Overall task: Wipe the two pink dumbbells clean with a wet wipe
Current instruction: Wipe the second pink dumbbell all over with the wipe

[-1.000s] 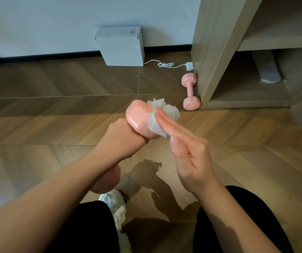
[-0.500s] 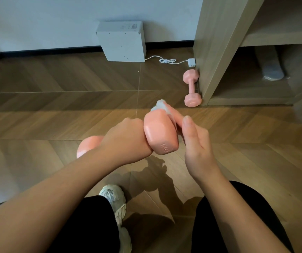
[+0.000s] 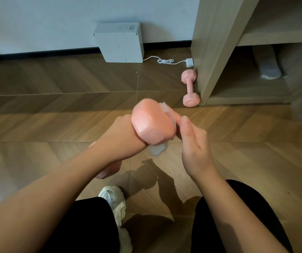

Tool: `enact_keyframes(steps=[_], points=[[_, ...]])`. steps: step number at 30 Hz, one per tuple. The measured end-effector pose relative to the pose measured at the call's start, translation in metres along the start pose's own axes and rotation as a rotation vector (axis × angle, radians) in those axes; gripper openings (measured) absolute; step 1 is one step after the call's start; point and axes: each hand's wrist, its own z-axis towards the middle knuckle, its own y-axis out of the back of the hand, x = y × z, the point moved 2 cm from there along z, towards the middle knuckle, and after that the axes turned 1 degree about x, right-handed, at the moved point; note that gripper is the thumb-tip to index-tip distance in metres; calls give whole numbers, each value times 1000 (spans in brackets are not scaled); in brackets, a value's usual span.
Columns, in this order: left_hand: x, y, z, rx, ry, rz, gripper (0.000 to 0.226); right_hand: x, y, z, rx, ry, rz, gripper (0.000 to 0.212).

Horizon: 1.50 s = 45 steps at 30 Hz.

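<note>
My left hand [image 3: 118, 135] grips the bar of a pink dumbbell [image 3: 151, 122], held above the floor with its upper head tilted toward the right. Its lower head peeks out under my left wrist. My right hand [image 3: 192, 143] presses a white wet wipe [image 3: 164, 108] against the far side of the upper head with straight fingers; a corner of the wipe hangs below the head. A second pink dumbbell [image 3: 190, 88] lies on the wooden floor against the foot of a shelf unit.
A white box [image 3: 120, 42] stands against the wall, with a white cable and plug [image 3: 189, 62] running to the wooden shelf unit [image 3: 212, 52] on the right. My shoe [image 3: 114, 199] and dark trouser legs are below my arms.
The held dumbbell has swung from nearly level to more upright, its upper head risen and its lower head dropped under my wrist. The wipe has slid along the head's far side.
</note>
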Motion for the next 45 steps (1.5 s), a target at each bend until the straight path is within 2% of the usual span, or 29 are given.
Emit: enact_keyframes(steps=[5,10,13,16,17,19,22,25,26,28,31,37,39,42,43,45], points=[[-14,1,-4,111,-73,290,25,4,-1,1,-25,-14,-12,39],[-8,-5,6,114,37,310,15,14,-4,-3,42,234,-23,41],[-3,-4,13,86,177,178,20,13,-4,-4,50,273,-59,41],[2,-2,13,27,248,-264,12,9,0,-3,21,258,-75,40],[2,-1,12,12,260,-355,10,7,1,-3,3,240,-78,40],[0,-1,9,9,206,-386,13,2,4,-1,-27,172,-65,42],[-10,0,2,16,-4,-173,34,-4,4,-1,-30,17,4,47],[-15,-1,-5,69,-121,33,18,-3,4,1,-27,-70,70,53],[-15,-2,-5,92,-136,99,22,-2,4,1,-27,-92,82,50],[-16,-4,-5,144,-130,227,29,1,5,1,-31,-99,90,46],[-18,-3,-6,157,-65,328,25,2,5,0,-29,-82,88,41],[-23,-4,-9,168,17,380,22,12,6,-4,2,178,34,32],[-25,-5,-10,144,17,421,27,9,7,-1,2,127,-25,32],[-26,-6,-10,102,-20,484,30,2,8,1,34,-93,13,43],[-25,-5,-9,112,-23,489,30,2,8,0,43,-93,24,44],[-24,-4,-8,151,-21,470,29,6,8,-1,40,44,-15,37]])
